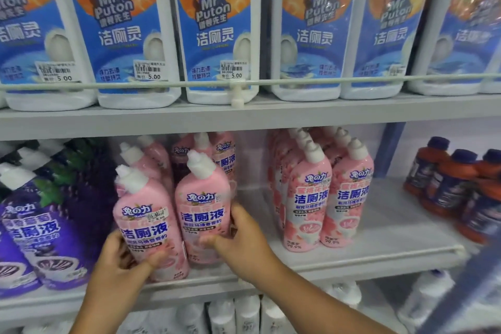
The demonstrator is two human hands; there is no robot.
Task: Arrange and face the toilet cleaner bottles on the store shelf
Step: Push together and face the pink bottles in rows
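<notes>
Two pink plastic toilet cleaner bottles with white angled caps sit at the front of the middle shelf [379, 260], and I have one in each hand. My left hand [119, 266] is wrapped around the lower body of the left pink bottle [147, 225], thumb across its label, fingers clamped on it; that bottle leans left. My right hand [238, 236] grips the right pink bottle [203, 206] low on its side, fingers closed on it, thumb on the front. Both labels face me, and the two bottles touch side by side. More pink bottles stand behind them. Just to the right, past a gap, is another cluster of pink bottles [328, 198], upright and facing out. Purple bottles with white caps [35, 233] crowd the left end of this shelf, orange bottles with dark blue caps [455, 187] the right end. Above, a row of large white jugs with blue labels [217, 35] stands behind a thin rail [352, 80].
</notes>
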